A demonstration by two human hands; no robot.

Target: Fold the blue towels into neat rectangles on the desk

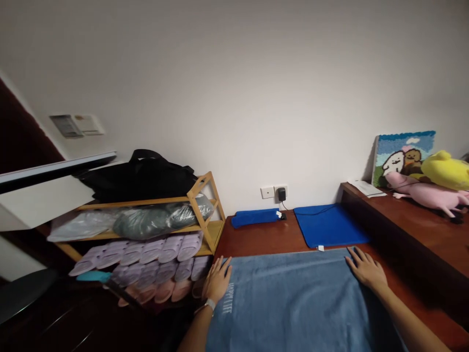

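A grey-blue towel [289,293] with pale lettering along its left side lies spread on the reddish-brown wooden surface [256,242]. On its far left corner rests my left hand [219,279], fingers stretched out, a watch or band at the wrist. My right hand [366,268] lies flat at the far right corner, fingers spread. Beyond the towel's far edge, a bright blue cloth [330,226] lies flat with a white tag at its front edge. Left of it is a folded blue cloth [254,218], also tagged. The towel's near end runs out of view.
A wooden rack [207,215] at left holds several lilac slippers [161,248], plastic-wrapped items and a black bag [142,178]. A plug [281,194] with a cable sits in the wall socket. On the raised ledge [414,215] at right are plush toys [427,189] and a dog picture [403,154].
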